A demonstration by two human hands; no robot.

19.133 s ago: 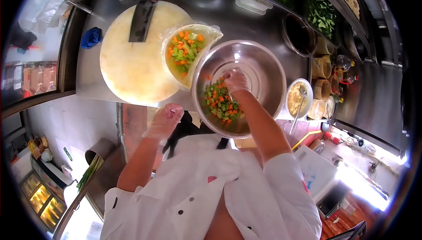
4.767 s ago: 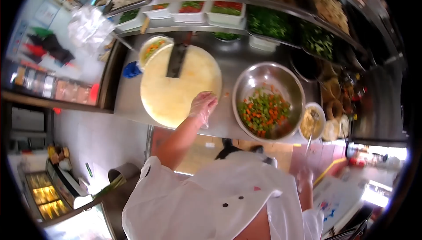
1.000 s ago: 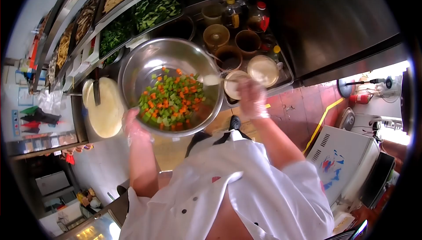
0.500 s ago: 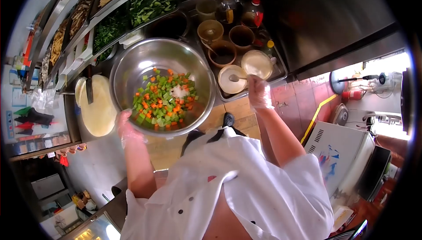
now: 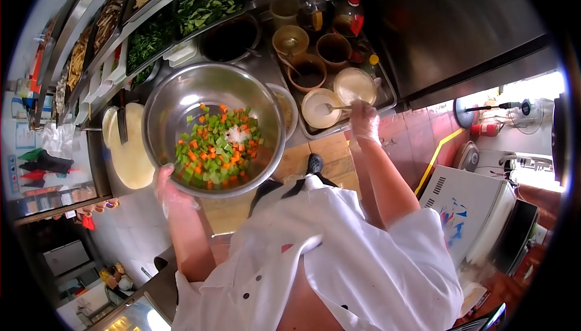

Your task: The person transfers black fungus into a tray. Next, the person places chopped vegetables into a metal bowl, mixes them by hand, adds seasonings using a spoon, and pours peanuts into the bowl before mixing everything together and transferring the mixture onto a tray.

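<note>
My left hand [image 5: 167, 187], in a clear plastic glove, grips the rim of a large steel mixing bowl [image 5: 158, 126]. Diced carrot and green vegetable [image 5: 209, 155] lie in the bowl, with a small heap of white granules [image 5: 237, 134] on them. My right hand [image 5: 365, 118], gloved too, is closed around the handle of a spoon [image 5: 336, 108]. The spoon's head is over a tub of white powder [image 5: 316, 116], where I cannot tell if it touches the powder. Another tub of pale powder [image 5: 354, 82] sits right behind it.
A tray [image 5: 387, 105] holds the tubs, a bowl of dark sauce [image 5: 307, 76] and several bottles, including a red-capped one [image 5: 349, 19]. A pot of dark liquid [image 5: 230, 37] and a pale round board [image 5: 134, 158] flank the bowl. Chopped greens [image 5: 209, 5] fill a rack behind.
The mixing bowl has shifted left and slightly toward me with my left hand, uncovering a container beside it. My right hand has moved slightly right and down, the spoon still over the white-powder tub.
</note>
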